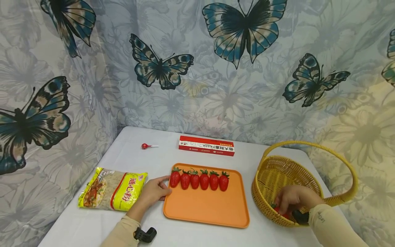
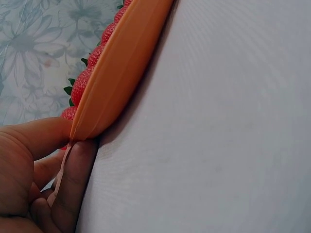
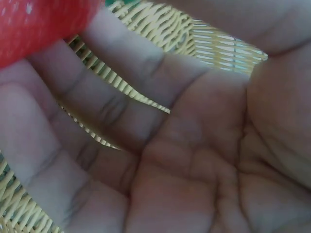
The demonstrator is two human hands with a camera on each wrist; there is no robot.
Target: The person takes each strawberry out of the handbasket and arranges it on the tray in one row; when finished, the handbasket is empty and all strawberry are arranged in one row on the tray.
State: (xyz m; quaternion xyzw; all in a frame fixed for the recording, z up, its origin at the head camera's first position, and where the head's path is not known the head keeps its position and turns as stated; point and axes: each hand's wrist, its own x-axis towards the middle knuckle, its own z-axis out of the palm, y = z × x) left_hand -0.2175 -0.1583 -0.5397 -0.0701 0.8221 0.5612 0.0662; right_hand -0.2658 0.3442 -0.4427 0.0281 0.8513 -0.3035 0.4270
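Observation:
Several red strawberries (image 1: 204, 180) with green leaves stand in a row along the far part of an orange tray (image 1: 205, 209). My left hand (image 1: 154, 190) pinches the tray's left rim, thumb on top and a finger underneath, as the left wrist view shows of the tray's edge (image 2: 119, 73). Inside a yellow wicker basket (image 1: 277, 168) at the right, my right hand (image 1: 297, 198) holds another strawberry (image 3: 41, 26) with its fingers. In the head view that strawberry is mostly hidden by the hand.
A yellow bag of pasta (image 1: 112, 189) lies left of my left hand. Behind the tray are a red and white pasta box (image 1: 206, 145) and a red lollipop (image 1: 144, 146). The basket's tall handle (image 1: 342, 158) arches over its opening. Patterned curtains (image 1: 228, 103) border the white table.

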